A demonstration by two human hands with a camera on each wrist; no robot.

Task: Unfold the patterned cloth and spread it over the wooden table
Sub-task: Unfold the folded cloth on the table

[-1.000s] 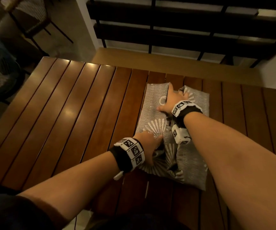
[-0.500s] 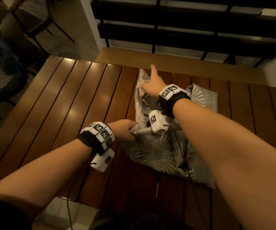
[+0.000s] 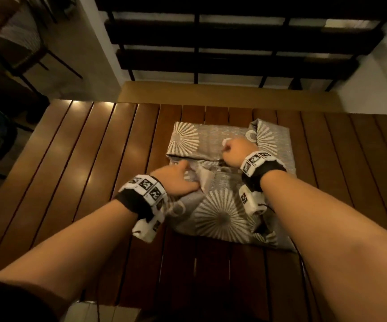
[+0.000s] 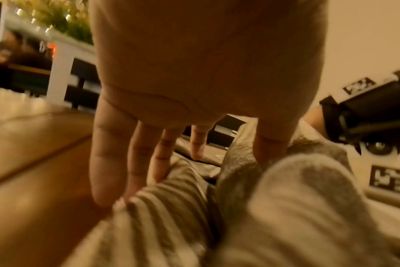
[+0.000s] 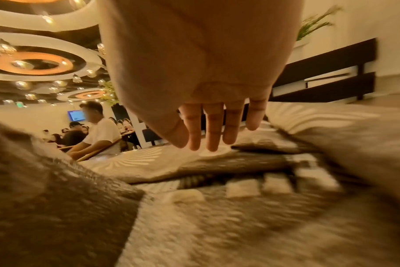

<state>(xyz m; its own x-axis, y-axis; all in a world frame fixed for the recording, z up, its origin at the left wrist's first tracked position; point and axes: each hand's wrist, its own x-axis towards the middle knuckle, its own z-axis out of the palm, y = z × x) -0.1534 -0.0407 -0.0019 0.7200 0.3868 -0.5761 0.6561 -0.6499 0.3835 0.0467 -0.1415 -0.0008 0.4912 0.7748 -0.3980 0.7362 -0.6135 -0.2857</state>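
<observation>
The patterned cloth (image 3: 220,214), grey with white sunbursts, lies partly unfolded on the right half of the slatted wooden table (image 3: 94,170). One layer lies flat across its far part, and crumpled folds sit in the middle. My left hand (image 3: 176,177) reaches onto the cloth's left middle. In the left wrist view its fingers (image 4: 107,162) are straight and touch a striped fold of the cloth (image 4: 285,207). My right hand (image 3: 235,152) hovers over the flipped layer near the centre. Its fingers (image 5: 213,130) point straight down, tips at the cloth (image 5: 217,225).
The left half of the table shows bare slats. A light wooden bench (image 3: 211,94) runs along the far edge, with a dark slatted railing (image 3: 234,54) behind it. A chair (image 3: 13,43) stands at far left. Floor (image 3: 87,312) shows past the near edge.
The layer my right hand was lifting now lies flat toward the far edge. My left hand has let go of the fold it gripped and moved right onto the cloth.
</observation>
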